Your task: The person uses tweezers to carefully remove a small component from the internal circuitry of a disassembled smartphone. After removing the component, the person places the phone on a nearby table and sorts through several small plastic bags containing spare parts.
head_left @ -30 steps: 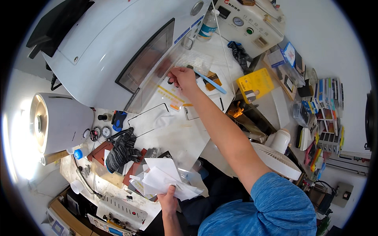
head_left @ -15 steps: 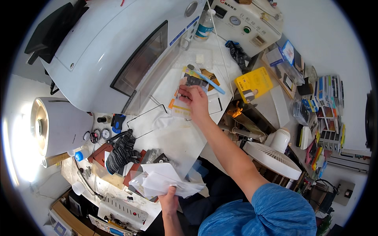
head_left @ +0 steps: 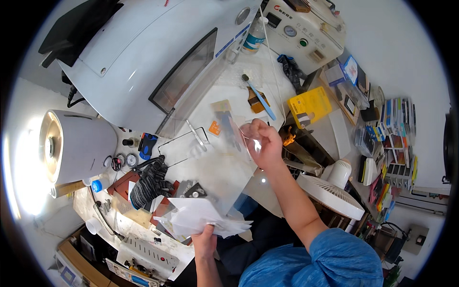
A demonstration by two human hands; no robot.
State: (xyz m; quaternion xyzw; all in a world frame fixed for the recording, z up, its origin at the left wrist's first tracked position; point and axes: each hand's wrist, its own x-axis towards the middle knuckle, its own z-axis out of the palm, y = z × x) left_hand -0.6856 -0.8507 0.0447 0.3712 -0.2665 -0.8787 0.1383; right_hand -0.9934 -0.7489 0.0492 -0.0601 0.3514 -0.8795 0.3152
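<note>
My right hand [head_left: 262, 143] grips the top edge of a clear plastic sheet [head_left: 229, 167] and lifts it above the white work mat [head_left: 201, 158]. The sheet hangs down toward me, and the mat shows through it. Down near my body, my left hand [head_left: 204, 239] clutches a bundle of white paper sheets [head_left: 201, 217]. Metal tweezers [head_left: 195, 134] lie on the mat, left of the raised sheet. A small orange tag [head_left: 214, 127] sits just beyond them.
A big white machine [head_left: 143, 57] fills the back left and a white cylinder unit [head_left: 76, 143] stands at left. A striped glove [head_left: 150, 182], a blue-handled brush [head_left: 260, 98], a yellow box [head_left: 310, 105] and a white fan [head_left: 334, 191] crowd the bench.
My right hand has drawn back from the far side of the mat toward me, carrying the clear plastic sheet. The left hand has kept its hold on the papers.
</note>
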